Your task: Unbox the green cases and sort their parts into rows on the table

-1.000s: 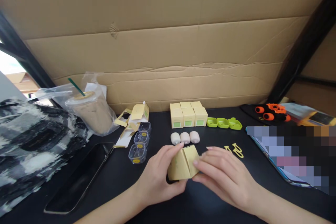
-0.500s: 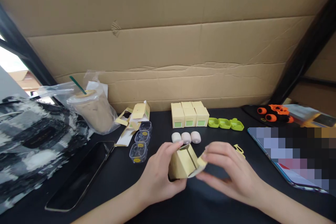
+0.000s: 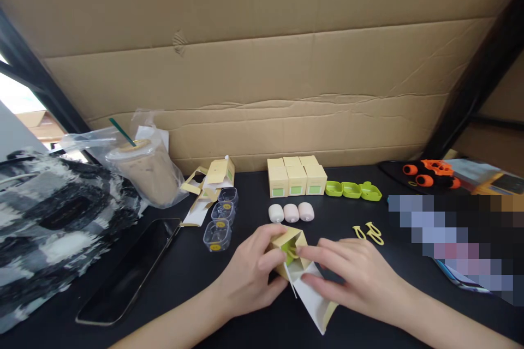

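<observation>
My left hand (image 3: 254,268) is wrapped round a small pale-yellow cardboard box (image 3: 280,271), its open end facing me. The white-lined lid flap (image 3: 317,295) hangs down toward me. Inside the box, something green with a yellow loop (image 3: 291,251) shows, partly hidden. My right hand (image 3: 352,272) grips the box's opening, index finger at a side flap and thumb against the lid flap. Just beyond the hands lie three pale rounded cases (image 3: 291,213) in a row. Right of my right hand are three yellow loops (image 3: 374,233).
Behind stand closed yellow boxes (image 3: 295,177), beside green shells (image 3: 351,190). To the left are clear plastic cups (image 3: 217,235), opened boxes (image 3: 220,172), a phone (image 3: 129,272), a bagged drink (image 3: 145,174) and a black-and-white bag (image 3: 65,229). An orange-black toy (image 3: 432,173) sits far right.
The box's lid flap has been opened and folded down toward me, exposing the green thing inside. My right fingers have moved left to the opening.
</observation>
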Demonstrator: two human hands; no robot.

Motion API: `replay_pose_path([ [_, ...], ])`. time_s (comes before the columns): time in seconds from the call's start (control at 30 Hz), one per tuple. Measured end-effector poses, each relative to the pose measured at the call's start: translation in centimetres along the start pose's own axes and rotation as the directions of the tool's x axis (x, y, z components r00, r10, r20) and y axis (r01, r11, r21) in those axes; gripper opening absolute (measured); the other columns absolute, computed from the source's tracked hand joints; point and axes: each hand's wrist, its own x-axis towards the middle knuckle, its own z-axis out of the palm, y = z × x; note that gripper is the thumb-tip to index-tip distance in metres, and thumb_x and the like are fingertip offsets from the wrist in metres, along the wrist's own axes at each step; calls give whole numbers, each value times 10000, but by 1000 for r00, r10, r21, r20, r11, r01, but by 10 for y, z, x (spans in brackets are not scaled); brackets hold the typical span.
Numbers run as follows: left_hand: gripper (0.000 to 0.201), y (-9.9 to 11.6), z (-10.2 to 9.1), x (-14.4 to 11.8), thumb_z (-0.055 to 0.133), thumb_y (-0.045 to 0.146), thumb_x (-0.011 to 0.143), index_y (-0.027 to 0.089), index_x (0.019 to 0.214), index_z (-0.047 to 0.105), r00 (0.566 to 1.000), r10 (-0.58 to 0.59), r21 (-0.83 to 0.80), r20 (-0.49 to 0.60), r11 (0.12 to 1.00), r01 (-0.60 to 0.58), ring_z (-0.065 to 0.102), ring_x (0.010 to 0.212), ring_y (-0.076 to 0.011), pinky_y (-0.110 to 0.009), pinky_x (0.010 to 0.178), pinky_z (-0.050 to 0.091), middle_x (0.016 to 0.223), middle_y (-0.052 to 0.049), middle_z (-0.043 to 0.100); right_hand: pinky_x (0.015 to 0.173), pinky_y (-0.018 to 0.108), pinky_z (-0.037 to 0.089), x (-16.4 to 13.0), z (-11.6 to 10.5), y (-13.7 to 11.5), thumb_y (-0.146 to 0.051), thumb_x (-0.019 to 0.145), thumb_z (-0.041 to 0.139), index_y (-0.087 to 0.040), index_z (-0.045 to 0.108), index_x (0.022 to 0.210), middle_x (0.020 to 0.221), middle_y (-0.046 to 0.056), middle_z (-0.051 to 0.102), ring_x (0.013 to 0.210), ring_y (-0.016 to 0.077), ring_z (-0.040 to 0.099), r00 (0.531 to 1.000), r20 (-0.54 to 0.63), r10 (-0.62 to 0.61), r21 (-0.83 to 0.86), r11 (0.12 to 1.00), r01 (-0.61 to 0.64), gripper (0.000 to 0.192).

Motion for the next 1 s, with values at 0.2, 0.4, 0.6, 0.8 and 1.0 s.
replay_pose_path([
  [0.2,237,4,-5,5,608,153,771,182,992,528,996,69,77,60,994,-74,610,1003,-237,-350,813,555,1101,-137,579,491,261,394,2,0,3,-323,917,473,-201,539,1038,748,0,625,536,142,597,997,-7,-74,-251,965,70,184],
  [0.4,219,0,-6,7,613,162,771,187,960,505,994,111,62,-6,992,-111,629,998,-226,-368,860,539,1059,-130,642,491,238,444,3,2,4,-130,850,420,-211,548,960,806,10,592,549,116,579,991,-121,59,-122,990,-73,187],
  [0.6,422,-8,-3,7,594,104,747,235,1105,415,994,85,38,-63,996,-83,601,1080,-230,-420,916,496,1160,-108,642,741,354,557,2,9,9,-192,885,511,-216,569,1047,1085,112,534,947,216,618,975,-215,48,-158,984,-83,174],
  [0.8,371,-2,-2,5,529,63,742,213,1068,436,990,137,68,14,988,-138,577,1120,-245,-424,914,501,1170,-148,617,784,387,550,1,8,5,-187,877,554,-223,631,1031,1088,117,573,990,236,601,983,-172,-68,-195,980,34,175],
  [1.0,421,-4,-4,6,517,51,747,233,1099,374,991,136,42,10,990,-137,571,1124,-245,-432,889,513,1192,-148,588,868,376,526,3,6,7,-179,894,513,-243,622,966,1131,95,576,1095,229,574,982,-171,84,93,993,-69,146],
])
